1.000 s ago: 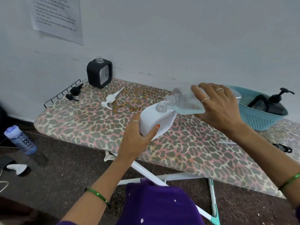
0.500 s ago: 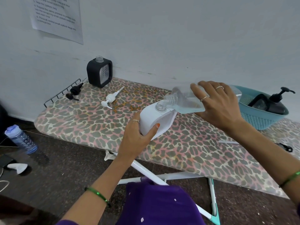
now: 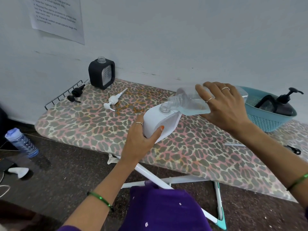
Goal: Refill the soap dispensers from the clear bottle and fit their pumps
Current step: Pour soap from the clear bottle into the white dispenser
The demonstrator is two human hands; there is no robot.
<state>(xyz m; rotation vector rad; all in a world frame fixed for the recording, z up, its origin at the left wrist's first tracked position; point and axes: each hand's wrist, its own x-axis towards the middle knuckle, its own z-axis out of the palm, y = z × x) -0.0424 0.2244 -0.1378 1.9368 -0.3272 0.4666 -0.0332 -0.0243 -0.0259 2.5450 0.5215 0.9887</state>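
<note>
My left hand (image 3: 139, 140) grips a white soap dispenser (image 3: 158, 121), tilted on the ironing board with its open neck up. My right hand (image 3: 223, 105) holds the clear bottle (image 3: 188, 101) on its side, its threaded mouth just over the dispenser's neck; pale blue liquid lies in its lower half. A white pump (image 3: 113, 100) and a black pump (image 3: 75, 95) lie loose at the far left. A black dispenser (image 3: 101, 74) without pump stands by the wall.
The leopard-print ironing board (image 3: 191, 152) runs along a white wall. A teal basket (image 3: 266, 117) at the right holds a black dispenser with its pump on. On the dark floor to the left stand a blue water bottle (image 3: 22, 142) and a small white object (image 3: 18, 171).
The clear bottle's mouth has come down and closer to the white dispenser's neck. My left hand keeps its hold on the dispenser.
</note>
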